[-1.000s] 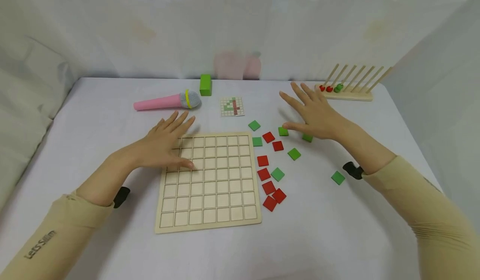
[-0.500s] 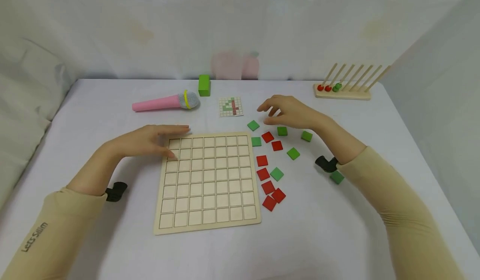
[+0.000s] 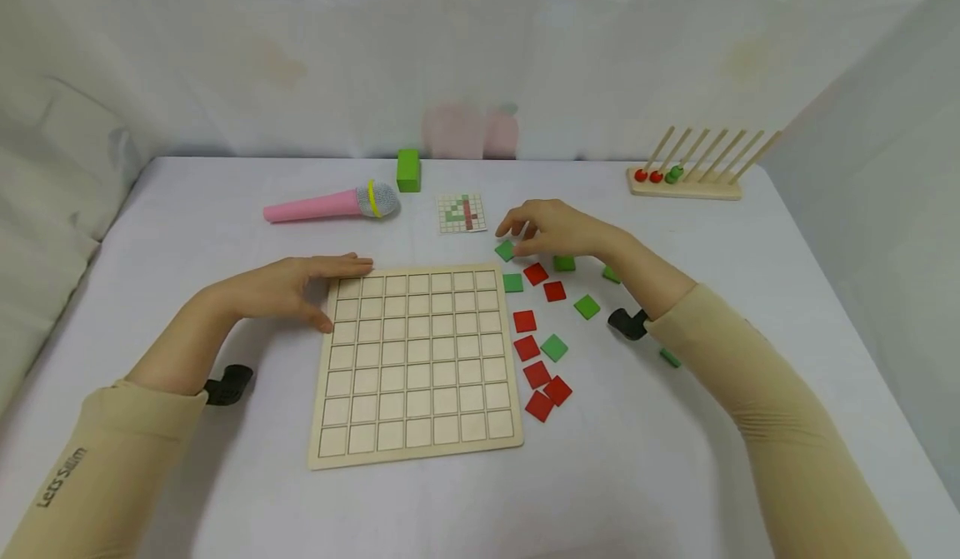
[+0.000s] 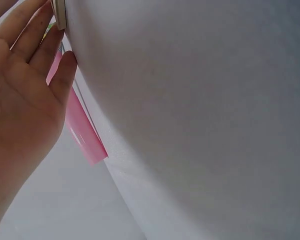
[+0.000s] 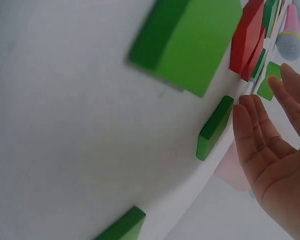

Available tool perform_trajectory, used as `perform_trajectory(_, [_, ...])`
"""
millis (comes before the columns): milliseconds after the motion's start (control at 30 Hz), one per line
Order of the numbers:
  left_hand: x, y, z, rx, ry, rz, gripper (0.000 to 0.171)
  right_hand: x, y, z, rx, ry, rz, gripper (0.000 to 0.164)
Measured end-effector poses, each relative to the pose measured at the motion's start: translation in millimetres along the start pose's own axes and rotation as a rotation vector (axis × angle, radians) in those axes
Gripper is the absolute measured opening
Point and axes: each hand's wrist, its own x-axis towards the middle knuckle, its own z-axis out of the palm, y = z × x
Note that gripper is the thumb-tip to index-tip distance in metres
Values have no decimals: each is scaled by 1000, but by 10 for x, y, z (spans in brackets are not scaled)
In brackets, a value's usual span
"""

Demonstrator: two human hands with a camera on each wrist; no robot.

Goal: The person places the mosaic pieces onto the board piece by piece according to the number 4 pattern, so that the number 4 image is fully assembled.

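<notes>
My left hand [image 3: 273,288] lies at the upper left corner of a wooden grid board [image 3: 420,361], fingers along its back edge and thumb at its left edge. In the left wrist view, the fingers of this hand [image 4: 27,95] look extended against a small piece of the board. My right hand [image 3: 562,230] hovers low over the table with loosely bent fingers, its fingertips by a green square tile [image 3: 503,250]. Whether they touch it cannot be told. Several red tiles [image 3: 527,347] and green tiles [image 3: 587,306] lie scattered right of the board.
Behind the board lies a small printed pattern card [image 3: 461,213]. A pink toy microphone [image 3: 318,207] and a green block [image 3: 408,170] are at the back left. A wooden peg stand [image 3: 686,185] with red and green beads is at the back right.
My right hand has come left and down from the back right to the green tile, its spread fingers bending. My left hand has drawn back left from over the board to its corner.
</notes>
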Motion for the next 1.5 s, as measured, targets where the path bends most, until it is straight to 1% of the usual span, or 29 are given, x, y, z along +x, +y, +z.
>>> perform_trajectory(100, [9,-9,1,19,3,40,86,15,-6,13,7,-12,9,29])
perform_trajectory(200, [20,-2,10,44,28,82,83,31,-4,31,10,-17,10,29])
perform_trajectory(333, [25,43,16,61,57,101,80,44,5,57,-7,-7,4,30])
perform_trajectory(467, [26,60,5,53,53,116,80,43,2,76,-25,-2,-2,30])
perform_trajectory(667, [34,42,11,57,66,110,79,37,-17,81,-44,-2,6,30])
perform_trajectory(767, [34,38,14,50,68,96,79,36,-21,88,-57,2,0,30])
perform_trajectory(867, [36,37,16,40,68,98,78,34,-30,90,-61,8,-6,29])
perform_trajectory(1067, [44,18,12,47,78,90,77,42,-32,96,-79,8,-7,28])
perform_trajectory(1267, [59,-5,2,52,58,57,77,67,-27,110,-115,16,-21,26])
perform_trajectory(1500, [47,41,-10,67,54,69,75,76,-31,105,-140,21,-31,23])
